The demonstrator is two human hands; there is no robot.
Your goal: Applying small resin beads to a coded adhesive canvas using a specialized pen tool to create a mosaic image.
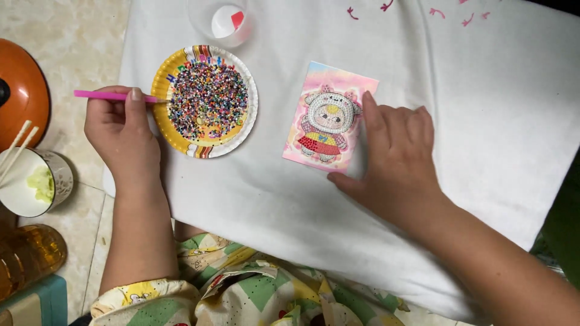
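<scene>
My left hand (121, 133) pinches the thin pink plastic pen (109, 95), light and stiff, tip probably in the paper plate of tiny slippery beads (205, 99); my right hand (396, 157) lies open, steadying the flimsy pink bead-picture card (329, 118).

right of card (329, 118): bare cloth (483, 90), you can pass | left of card: bead plate (204, 101) blocks you | above-left of card: clear cup (220, 21) stands in the way

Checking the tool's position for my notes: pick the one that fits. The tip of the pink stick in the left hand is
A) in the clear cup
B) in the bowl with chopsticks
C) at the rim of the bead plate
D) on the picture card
C: the left hand holds the pink stick with its tip at the left rim of the paper plate of beads, away from the picture card.
</scene>
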